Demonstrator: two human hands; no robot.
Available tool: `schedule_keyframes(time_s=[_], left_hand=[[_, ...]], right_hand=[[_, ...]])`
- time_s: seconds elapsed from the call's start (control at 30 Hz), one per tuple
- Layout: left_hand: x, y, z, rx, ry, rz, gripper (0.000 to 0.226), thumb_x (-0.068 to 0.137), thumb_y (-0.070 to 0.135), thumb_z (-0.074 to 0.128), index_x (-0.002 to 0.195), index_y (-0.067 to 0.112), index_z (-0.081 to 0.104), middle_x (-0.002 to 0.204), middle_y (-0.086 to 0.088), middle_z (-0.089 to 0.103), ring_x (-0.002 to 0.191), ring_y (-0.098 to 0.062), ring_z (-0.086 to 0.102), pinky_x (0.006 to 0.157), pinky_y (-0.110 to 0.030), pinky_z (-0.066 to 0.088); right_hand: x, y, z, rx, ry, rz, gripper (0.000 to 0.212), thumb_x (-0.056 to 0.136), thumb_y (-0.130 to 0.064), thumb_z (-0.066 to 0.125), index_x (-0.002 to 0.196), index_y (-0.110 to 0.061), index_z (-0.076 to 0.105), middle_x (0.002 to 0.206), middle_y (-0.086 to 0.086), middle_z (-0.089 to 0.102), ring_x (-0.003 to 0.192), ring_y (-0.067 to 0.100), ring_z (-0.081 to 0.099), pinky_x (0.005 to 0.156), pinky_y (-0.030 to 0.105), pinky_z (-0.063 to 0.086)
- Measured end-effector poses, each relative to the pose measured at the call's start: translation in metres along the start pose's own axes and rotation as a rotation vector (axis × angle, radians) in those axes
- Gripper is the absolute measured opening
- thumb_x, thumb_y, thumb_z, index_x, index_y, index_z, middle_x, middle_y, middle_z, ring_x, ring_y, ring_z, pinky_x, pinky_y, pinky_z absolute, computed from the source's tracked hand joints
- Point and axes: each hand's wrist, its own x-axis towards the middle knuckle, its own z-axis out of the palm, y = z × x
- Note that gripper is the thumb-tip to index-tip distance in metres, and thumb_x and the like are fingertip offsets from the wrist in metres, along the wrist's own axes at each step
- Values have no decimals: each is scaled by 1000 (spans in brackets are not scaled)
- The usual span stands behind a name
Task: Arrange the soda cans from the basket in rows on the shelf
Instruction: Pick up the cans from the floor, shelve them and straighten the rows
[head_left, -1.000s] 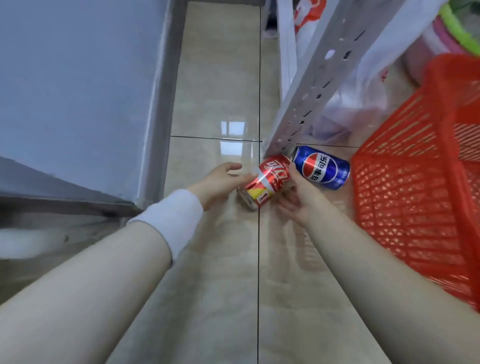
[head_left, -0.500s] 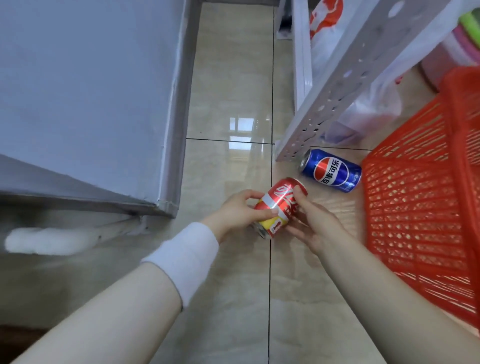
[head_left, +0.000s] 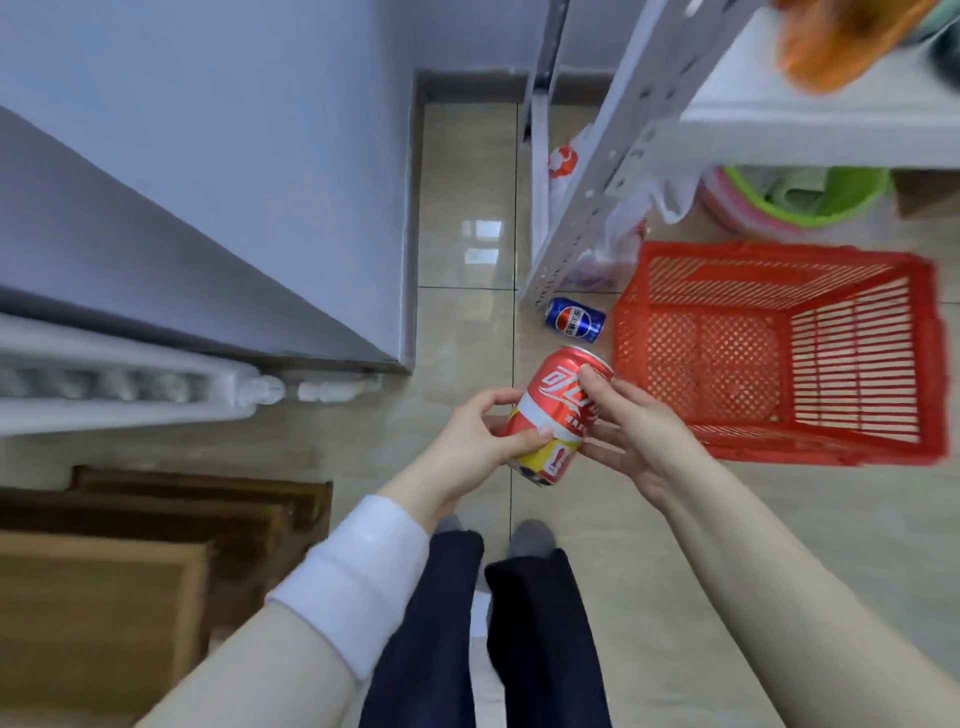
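red aluminium soda can (head_left: 558, 410) with a white band and a yellow lower part sits tilted in the air between both hands, above the beige tiled floor (head_left: 467, 322). the left hand (head_left: 470, 441) wraps its fingers (head_left: 524, 435) around the lower half, thumb closed across the front; the right hand (head_left: 636, 431) cups the other side, one fingertip on the upper part near the rim. a blue aluminium soda can (head_left: 574, 319) lies on its side on the floor, just beside the foot of the white perforated metal shelf (head_left: 597, 208) and next to the red slatted plastic basket (head_left: 779, 348). the basket stands on the floor with nothing visible inside it.
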Motion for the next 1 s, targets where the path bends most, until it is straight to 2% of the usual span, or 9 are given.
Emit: schedule_keyframes(time_s=[0.1,0.13,0.2,0.3,0.4,0.47,0.63,0.83,1.0], left_hand=[[-71,61,12,8,-37,50,47,79,25,71,121,25,49,109,-3,65,96,-12,64,81,-23,52],[-92,80,15,17,-49,67,47,80,25,70,121,25,49,108,-3,65,95,-12,64,79,-21,53],[-132,113,23,14,-77,99,46,81,22,69,123,24,50,108,-6,66,93,-12,65,75,-19,54],[-187,152,34,19,-131,132,46,81,23,68,124,24,50,111,-8,65,97,-16,66,79,-22,54],[-223,179,47,29,-178,178,43,83,22,66,124,23,52,112,-7,66,98,-15,66,79,-22,54],[-246,196,60,38,-191,219,39,85,20,65,122,22,53,112,-7,66,99,-15,66,79,-21,55],[-278,228,113,94,-188,337,63,69,35,75,127,23,51,117,-3,64,107,-16,62,90,-30,52],[-301,269,187,132,-127,482,56,74,30,73,126,24,51,115,1,64,104,-12,63,86,-27,53],[-312,306,232,142,-122,596,56,74,32,73,126,26,52,114,2,65,105,-12,62,87,-30,54]], right_hand=[[-80,-54,-3,-18,-53,-34,78,56,-48,74,123,-12,55,112,8,66,100,22,65,77,33,55],[-105,-70,-4,-11,-64,-42,81,54,-49,73,123,-12,55,112,7,66,100,21,65,75,32,54],[-151,-97,-8,41,-86,-78,68,59,-47,70,118,-13,57,104,3,68,92,17,67,68,29,53],[-212,-128,-17,119,-88,-147,48,63,-41,66,102,-15,60,88,0,69,75,11,68,61,26,51],[-254,-149,-26,156,-74,-218,39,63,-37,68,95,-16,59,83,1,69,67,8,68,57,23,53],[-281,-162,-36,168,-53,-266,42,63,-36,69,98,-15,60,84,1,68,65,8,68,52,22,51],[-335,-196,-79,156,-27,-377,49,61,-35,71,103,-12,60,91,5,69,75,15,69,60,27,55],[-385,-241,-142,82,25,-508,67,53,-41,76,109,-8,58,102,13,69,88,26,70,70,38,58],[-417,-278,-182,74,51,-617,65,54,-40,76,108,-9,59,104,11,68,93,26,68,72,39,59]])
